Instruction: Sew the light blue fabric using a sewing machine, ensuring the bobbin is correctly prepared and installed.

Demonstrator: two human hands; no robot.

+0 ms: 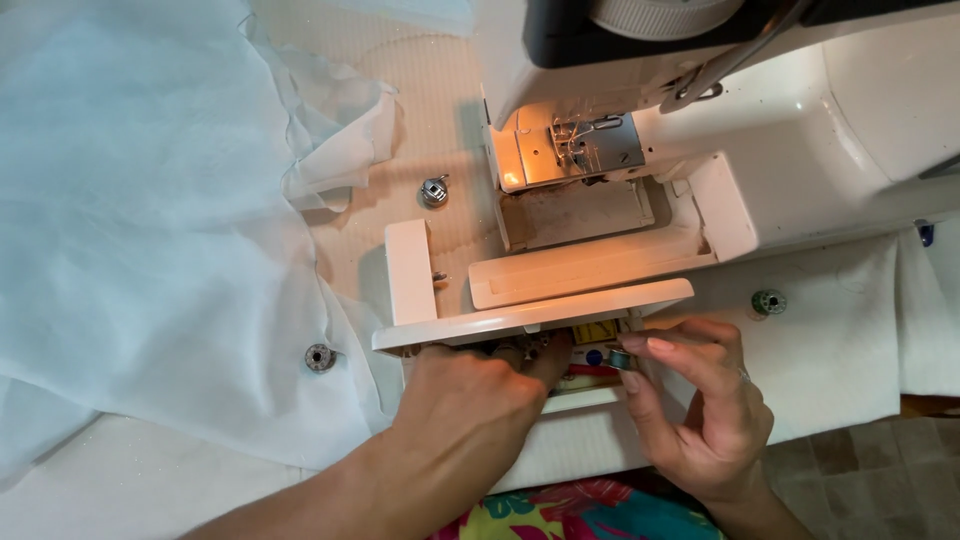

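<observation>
We saw our left hand reaching into the open white plastic accessory box of the white sewing machine, at the near edge of the desk. Its fingers were curled inside the compartment, hidden under the raised lid, so we could not tell whether they held anything. Our right hand pinched a small round bobbin wound with teal thread between thumb and forefinger, just at the box's opening.

We judged the bobbin could slip from so light a pinch and roll off the near edge, or drop among the small parts crowded in the box. The lid, propped up and tilted, could also fall onto our left hand's fingers.

Around us, pale blue sheer fabric covered the left side of the desk, with a loose silver bobbin lying on it. A metal bobbin case sat near the fabric's folded edge, and a green-threaded bobbin rested toward the right edge. The machine's lit needle plate stood just beyond the box.
</observation>
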